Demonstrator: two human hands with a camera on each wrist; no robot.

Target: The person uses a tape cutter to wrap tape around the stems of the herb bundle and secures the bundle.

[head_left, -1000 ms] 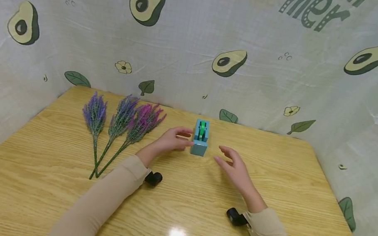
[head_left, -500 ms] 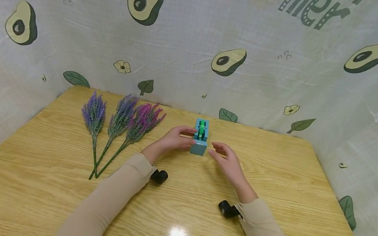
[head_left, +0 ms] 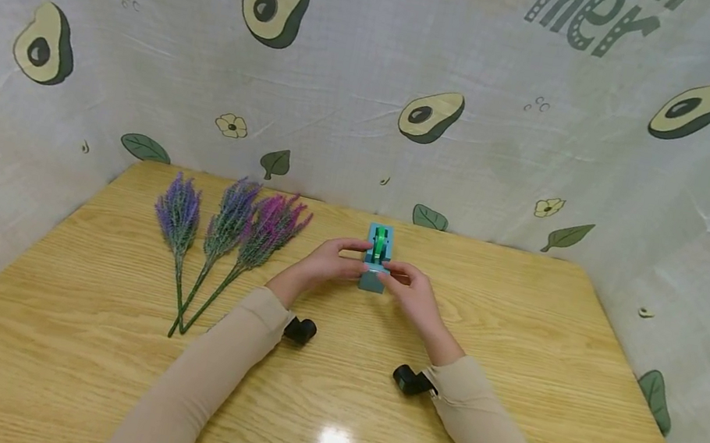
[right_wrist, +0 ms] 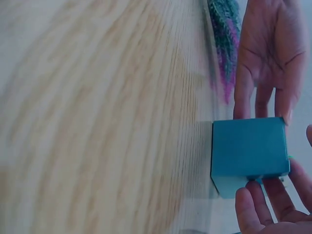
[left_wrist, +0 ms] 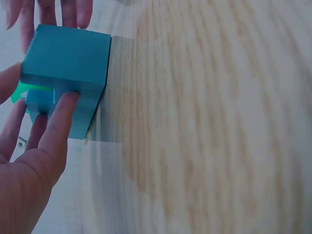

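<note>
A blue tape dispenser [head_left: 372, 280] with a green roll of tape [head_left: 379, 243] stands on the wooden table, one hand at each side. My left hand [head_left: 326, 262] holds its left side; in the left wrist view fingers [left_wrist: 61, 122] lie along the wall and the thumb reaches the toothed upper edge. On the other side is my right hand [head_left: 416, 296], its fingertips at the front part. In the right wrist view, right fingers [right_wrist: 258, 204] reach the near wall while the thumb is held apart above. The dispenser's block hides some fingertips.
Three artificial lavender sprigs, two purple [head_left: 178, 214] [head_left: 231, 219] and one magenta [head_left: 272, 227], lie left of the dispenser with crossed stems. An avocado-print cloth [head_left: 358, 40] hangs behind and beside the table [head_left: 264, 411].
My right hand has moved left from apart to the dispenser's right side. The left hand has shifted slightly right onto its left side. The dispenser stays in place.
</note>
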